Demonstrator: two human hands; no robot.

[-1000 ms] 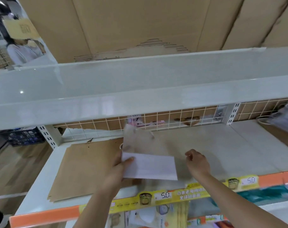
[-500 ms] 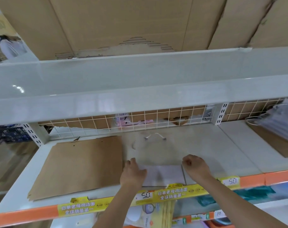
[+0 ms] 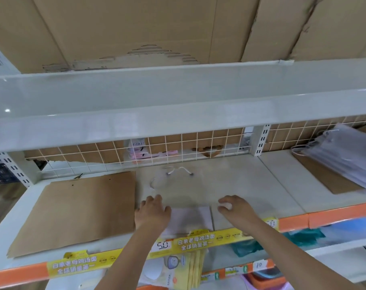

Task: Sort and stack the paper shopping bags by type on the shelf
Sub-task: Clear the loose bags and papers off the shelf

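A pale beige paper bag (image 3: 188, 189) with white rope handles (image 3: 179, 171) lies flat in the middle of the white shelf (image 3: 268, 181), its white folded bottom (image 3: 190, 218) toward the front edge. My left hand (image 3: 152, 212) rests palm down on the bag's lower left corner, fingers spread. My right hand (image 3: 234, 208) has curled fingers at the bag's lower right edge and seems to pinch it. A stack of flat brown paper bags (image 3: 79, 210) lies just left of the pale bag, edges nearly touching.
At the far right a slanted pile of grey bags (image 3: 345, 158) sits on a brown bag (image 3: 322, 181). A wire grid (image 3: 178, 147) backs the shelf. The upper shelf (image 3: 178, 114) hangs low overhead. Yellow price strips (image 3: 196, 241) line the front edge.
The pale bag, tilted up at its far end a second ago, now lies flat on the shelf. Both hands came down with it toward the front edge.
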